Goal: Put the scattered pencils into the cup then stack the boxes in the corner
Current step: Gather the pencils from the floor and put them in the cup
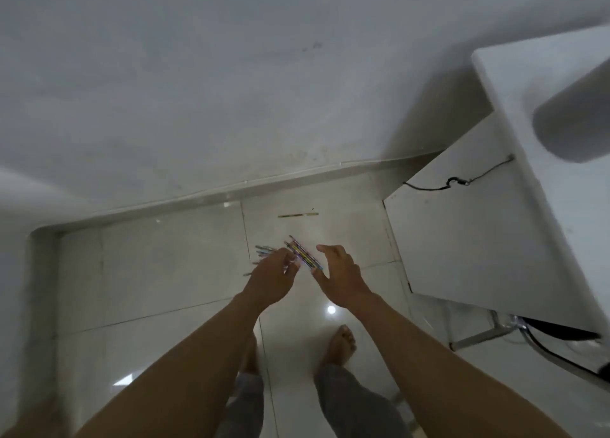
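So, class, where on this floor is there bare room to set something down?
Bare tiles lie between the left kerb and the left hand. It is crowded around the pencils, right hand and white cabinet.

dim, grey | lamp glare on floor tiles (331,310) | soft focus | edges bowed

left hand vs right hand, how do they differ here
The left hand has fingers curled round the pencils; the right hand is open, thumb and fingers apart. The left hand shows its back; the right hand stands edge-on, thumb by the pencils' end. Both hover above the tiled floor.
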